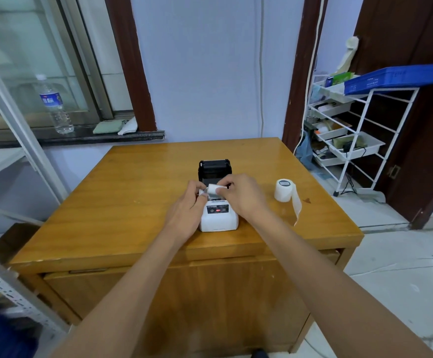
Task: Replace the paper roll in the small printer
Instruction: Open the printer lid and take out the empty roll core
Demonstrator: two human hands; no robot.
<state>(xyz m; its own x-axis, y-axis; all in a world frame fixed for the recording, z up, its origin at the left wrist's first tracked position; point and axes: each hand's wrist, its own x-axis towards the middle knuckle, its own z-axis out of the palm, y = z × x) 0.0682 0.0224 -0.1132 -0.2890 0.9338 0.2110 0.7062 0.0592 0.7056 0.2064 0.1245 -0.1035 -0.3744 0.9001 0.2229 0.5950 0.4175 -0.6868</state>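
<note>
My left hand [188, 202] and right hand [238, 193] pinch a small white paper roll [213, 190], axis crosswise, over the open white printer [217, 202].

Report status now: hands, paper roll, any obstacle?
Left hand and right hand grip small roll over open printer. Bigger roll stands aside. No obstacle.

White printer [218, 218], black lid [214, 168], honey-brown table [122, 202].

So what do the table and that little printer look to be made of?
The table looks like varnished wood: orange-brown grain with glossy reflections. The printer seems plastic, a smooth matte white body with a black flip-up lid, though only its look suggests this.
</note>
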